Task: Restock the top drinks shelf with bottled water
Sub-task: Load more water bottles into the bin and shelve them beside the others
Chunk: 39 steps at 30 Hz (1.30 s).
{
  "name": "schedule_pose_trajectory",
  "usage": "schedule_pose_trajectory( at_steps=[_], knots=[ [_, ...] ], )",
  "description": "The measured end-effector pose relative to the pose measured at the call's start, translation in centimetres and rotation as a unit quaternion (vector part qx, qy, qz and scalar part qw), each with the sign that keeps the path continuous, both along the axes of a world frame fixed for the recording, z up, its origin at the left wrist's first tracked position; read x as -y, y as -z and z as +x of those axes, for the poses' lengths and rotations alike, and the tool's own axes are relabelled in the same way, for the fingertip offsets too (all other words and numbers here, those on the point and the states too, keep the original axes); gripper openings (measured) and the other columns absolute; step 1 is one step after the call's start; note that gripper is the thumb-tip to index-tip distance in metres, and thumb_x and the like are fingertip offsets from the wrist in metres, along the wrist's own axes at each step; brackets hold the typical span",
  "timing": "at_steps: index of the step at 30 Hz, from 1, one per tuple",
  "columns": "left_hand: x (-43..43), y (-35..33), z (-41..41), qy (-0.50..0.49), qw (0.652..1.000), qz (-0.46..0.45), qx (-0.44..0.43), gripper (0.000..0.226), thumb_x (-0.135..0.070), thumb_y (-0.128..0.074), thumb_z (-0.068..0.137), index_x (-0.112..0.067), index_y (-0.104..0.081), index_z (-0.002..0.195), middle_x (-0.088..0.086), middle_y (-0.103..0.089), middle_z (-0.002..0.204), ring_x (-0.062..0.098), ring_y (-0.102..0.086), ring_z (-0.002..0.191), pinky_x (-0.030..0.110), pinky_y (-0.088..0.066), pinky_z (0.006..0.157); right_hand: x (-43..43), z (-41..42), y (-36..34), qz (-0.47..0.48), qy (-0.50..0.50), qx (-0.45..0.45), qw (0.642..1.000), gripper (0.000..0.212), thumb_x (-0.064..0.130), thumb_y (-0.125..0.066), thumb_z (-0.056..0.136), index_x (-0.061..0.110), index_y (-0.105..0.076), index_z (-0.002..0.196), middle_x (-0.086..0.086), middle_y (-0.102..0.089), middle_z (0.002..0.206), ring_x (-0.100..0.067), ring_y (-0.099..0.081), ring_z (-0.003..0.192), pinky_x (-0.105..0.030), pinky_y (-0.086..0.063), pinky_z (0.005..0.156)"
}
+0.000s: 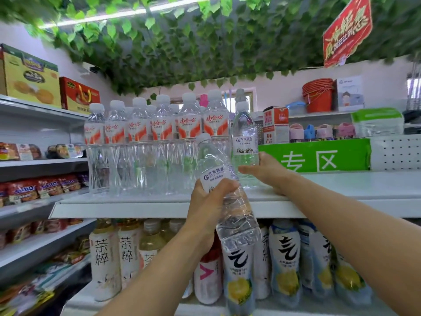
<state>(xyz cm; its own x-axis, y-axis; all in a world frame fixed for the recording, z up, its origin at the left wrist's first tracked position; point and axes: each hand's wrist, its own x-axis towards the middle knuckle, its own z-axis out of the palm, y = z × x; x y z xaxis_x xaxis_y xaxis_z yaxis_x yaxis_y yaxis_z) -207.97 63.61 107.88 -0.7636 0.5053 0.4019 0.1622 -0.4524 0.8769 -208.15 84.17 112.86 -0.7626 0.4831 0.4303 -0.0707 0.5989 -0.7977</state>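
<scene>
My left grip (208,199) is clasping a tilted clear plastic water bottle (237,217), blue-and-white label, centre frame, in front of the white top shelf (148,209). My right grip (265,172) is curling round an identical upright bottle (245,142) beside the red-labelled water row (159,133). I'd be nudging that one snug, then standing mine upright alongside.

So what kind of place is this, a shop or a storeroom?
Most likely a small grocery shop: rows of bottled water on the top shelf, tea drinks below, and a red promotional sign overhead.
</scene>
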Motion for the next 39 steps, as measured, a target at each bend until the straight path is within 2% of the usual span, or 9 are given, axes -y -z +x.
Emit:
schedule_pose_trajectory(
  at_steps=[4, 10, 13, 17, 22, 29, 32, 34, 39],
  knots=[
    [0.1, 0.1, 0.1, -0.012, 1.0, -0.008, 0.001, 0.042, -0.021, -0.079, 0.074, -0.019, -0.058, 0.11, 0.003, -0.069, 0.092, 0.022, -0.069, 0.083, 0.041, -0.058, 0.076, 0.0, -0.2, 0.0, -0.004, -0.003, -0.009, 1.0, 0.074, 0.042, -0.083, 0.072, 0.016, -0.051, 0.133, -0.003, -0.063, 0.128, -0.025, -0.057, 0.119, -0.05, -0.041, 0.109],
    [0.4, -0.2, 1.4, -0.023, 1.0, -0.002, -0.001, 0.04, -0.015, -0.075, 0.08, -0.015, -0.055, 0.115, 0.004, -0.068, 0.093, 0.017, -0.069, 0.075, 0.029, -0.056, 0.061, 2.3, 2.0, 0.0, 0.018, 0.07, -0.04, 0.997, 0.079, 0.042, -0.069, 0.089, 0.006, -0.032, 0.148, -0.013, -0.049, 0.143, -0.03, -0.048, 0.13, -0.046, -0.038, 0.111],
    [0.6, -0.4, 2.2, -0.048, 0.998, -0.019, -0.036, 0.045, -0.014, -0.076, 0.079, -0.014, -0.052, 0.118, 0.005, -0.07, 0.096, 0.015, -0.07, 0.077, 0.025, -0.055, 0.059, 5.5, 5.9, -1.0, 0.022, 0.044, -0.162, 0.986, 0.054, 0.043, -0.058, 0.096, 0.005, -0.051, 0.134, -0.005, -0.062, 0.115, -0.021, -0.058, 0.109, -0.035, -0.048, 0.094],
    [0.3, -0.7, 3.9, -0.083, 0.985, -0.057, -0.136, 0.052, -0.016, -0.079, 0.077, -0.019, -0.048, 0.118, 0.003, -0.068, 0.101, 0.015, -0.069, 0.086, 0.026, -0.057, 0.068, 9.7, 10.3, -2.5, 0.041, -0.14, -0.031, 0.989, 0.053, 0.065, -0.057, 0.079, 0.018, -0.067, 0.103, -0.002, -0.072, 0.095, -0.016, -0.069, 0.088, -0.032, -0.053, 0.08],
    [-0.7, -2.9, 5.7, -0.087, 0.967, -0.087, -0.222, 0.054, -0.027, -0.079, 0.079, -0.019, -0.043, 0.119, 0.002, -0.066, 0.103, 0.015, -0.068, 0.088, 0.032, -0.059, 0.075, 10.7, 11.6, -4.4, 0.065, -0.123, -0.128, 0.982, 0.02, 0.038, -0.066, 0.09, 0.018, -0.065, 0.089, 0.001, -0.069, 0.077, -0.006, -0.067, 0.061, -0.018, -0.05, 0.056],
    [1.0, -7.5, 2.5, -0.157, 0.93, -0.125, -0.307, 0.05, -0.048, -0.059, 0.093, -0.019, -0.043, 0.131, -0.007, -0.058, 0.109, 0.011, -0.059, 0.102, 0.027, -0.049, 0.085, 7.8, 10.0, -7.5, 0.039, -0.011, -0.261, 0.964, 0.033, 0.033, -0.066, 0.09, 0.002, -0.067, 0.099, -0.012, -0.074, 0.091, -0.018, -0.072, 0.077, -0.035, -0.057, 0.074],
    [1.6, -10.1, -0.1, -0.258, 0.877, -0.141, -0.379, 0.049, -0.037, -0.063, 0.094, -0.022, -0.044, 0.137, -0.003, -0.057, 0.124, 0.012, -0.054, 0.107, 0.028, -0.044, 0.089, 7.3, 7.9, -8.0, 0.057, 0.018, -0.257, 0.965, 0.038, 0.035, -0.067, 0.089, 0.004, -0.063, 0.111, -0.007, -0.073, 0.093, -0.015, -0.071, 0.083, -0.026, -0.05, 0.069],
    [1.1, -11.6, -1.9, -0.356, 0.79, -0.187, -0.462, 0.056, -0.041, -0.065, 0.092, -0.029, -0.043, 0.142, -0.002, -0.057, 0.131, 0.018, -0.051, 0.116, 0.036, -0.039, 0.1, 7.0, 6.3, -7.5, 0.061, 0.026, -0.238, 0.969, 0.057, 0.04, -0.069, 0.088, -0.001, -0.054, 0.125, -0.011, -0.072, 0.098, -0.018, -0.07, 0.09, -0.022, -0.05, 0.069],
    [-0.9, -14.5, -4.9, -0.442, 0.61, -0.334, -0.567, 0.066, -0.057, -0.051, 0.091, -0.038, -0.032, 0.15, 0.008, -0.051, 0.143, 0.031, -0.035, 0.138, 0.051, -0.016, 0.118, 6.6, 4.6, -7.5, 0.064, 0.018, -0.181, 0.981, 0.094, 0.061, -0.065, 0.084, -0.001, -0.031, 0.145, -0.014, -0.059, 0.13, -0.027, -0.059, 0.119, -0.048, -0.046, 0.104]
  ],
)
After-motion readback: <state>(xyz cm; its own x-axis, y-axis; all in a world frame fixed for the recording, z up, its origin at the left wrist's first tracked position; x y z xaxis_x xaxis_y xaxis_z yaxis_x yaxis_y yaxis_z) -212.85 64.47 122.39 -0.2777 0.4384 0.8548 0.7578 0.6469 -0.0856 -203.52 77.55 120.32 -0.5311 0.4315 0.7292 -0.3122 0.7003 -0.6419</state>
